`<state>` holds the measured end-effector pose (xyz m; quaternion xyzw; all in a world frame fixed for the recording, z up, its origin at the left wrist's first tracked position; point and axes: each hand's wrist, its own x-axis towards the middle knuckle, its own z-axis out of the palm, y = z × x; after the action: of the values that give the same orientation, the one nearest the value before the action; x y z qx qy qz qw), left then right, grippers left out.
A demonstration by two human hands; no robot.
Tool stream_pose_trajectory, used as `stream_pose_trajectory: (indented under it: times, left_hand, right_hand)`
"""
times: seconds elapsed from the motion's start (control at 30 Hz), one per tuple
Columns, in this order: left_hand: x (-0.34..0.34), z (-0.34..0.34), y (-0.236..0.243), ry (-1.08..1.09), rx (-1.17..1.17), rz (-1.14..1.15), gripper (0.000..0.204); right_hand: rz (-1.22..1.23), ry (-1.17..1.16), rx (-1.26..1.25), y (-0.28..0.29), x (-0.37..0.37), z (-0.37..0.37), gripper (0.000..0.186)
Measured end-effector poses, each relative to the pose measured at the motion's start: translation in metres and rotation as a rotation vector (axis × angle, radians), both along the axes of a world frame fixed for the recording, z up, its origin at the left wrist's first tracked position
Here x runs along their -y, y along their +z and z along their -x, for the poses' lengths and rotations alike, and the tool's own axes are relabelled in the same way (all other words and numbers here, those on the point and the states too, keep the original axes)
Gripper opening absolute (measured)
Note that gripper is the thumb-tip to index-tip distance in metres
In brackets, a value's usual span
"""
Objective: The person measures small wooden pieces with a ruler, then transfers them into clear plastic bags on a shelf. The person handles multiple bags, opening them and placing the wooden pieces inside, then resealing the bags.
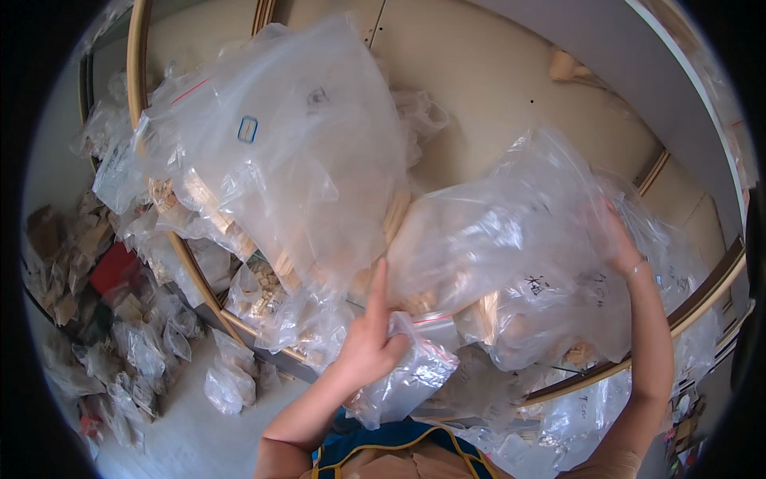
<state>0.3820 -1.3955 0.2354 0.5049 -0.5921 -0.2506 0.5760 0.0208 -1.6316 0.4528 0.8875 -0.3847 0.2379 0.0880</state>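
Observation:
My left hand [369, 345] points its index finger up at the gap between two large bags. Its other fingers are curled round a small clear zip bag [415, 379] with shiny contents. On the right, my right hand [621, 239] grips the edge of a large clear plastic bag [479, 231], its fingers partly behind the film. Pale wooden pieces [488, 315] show near that bag's lower edge. A bigger clear zip bag [295, 152] with a red seal line lies just left, and wooden sticks [395, 214] show along its side.
A curved-looking wooden rail [187, 259] borders the shelf board [479, 96]. More bags of wooden bits [267, 295] crowd the left. On the floor below are several clear bags [231, 383] and a red item [114, 267]. A wooden piece [566, 68] lies at the back.

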Motion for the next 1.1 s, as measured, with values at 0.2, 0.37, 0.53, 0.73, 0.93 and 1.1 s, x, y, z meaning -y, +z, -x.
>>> stream_pose_trajectory:
  times: [0.2, 0.37, 0.53, 0.73, 0.93, 1.1]
  left_hand:
    - [0.029, 0.031, 0.029, -0.229, 0.268, -0.111, 0.099]
    - [0.035, 0.026, 0.032, -0.253, 0.199, -0.119, 0.097]
    - [0.038, 0.025, 0.026, -0.239, 0.216, -0.08, 0.097]
    - [0.039, 0.022, 0.024, -0.206, 0.293, -0.075, 0.099]
    - [0.039, 0.022, 0.025, -0.237, 0.234, -0.109, 0.096]
    - [0.042, 0.022, 0.023, -0.215, 0.254, -0.062, 0.096]
  right_hand:
    - [-0.359, -0.116, 0.101, -0.012, -0.038, 0.066, 0.035]
    - [0.234, 0.002, 0.099, 0.038, -0.096, 0.016, 0.032]
    - [0.553, 0.352, 0.057, 0.072, -0.154, -0.11, 0.033]
    - [0.693, 0.802, -0.126, 0.017, -0.139, -0.292, 0.03]
    - [0.468, 0.824, -0.15, 0.024, -0.143, -0.345, 0.043]
    - [0.168, 0.832, -0.613, 0.017, -0.147, -0.358, 0.03]
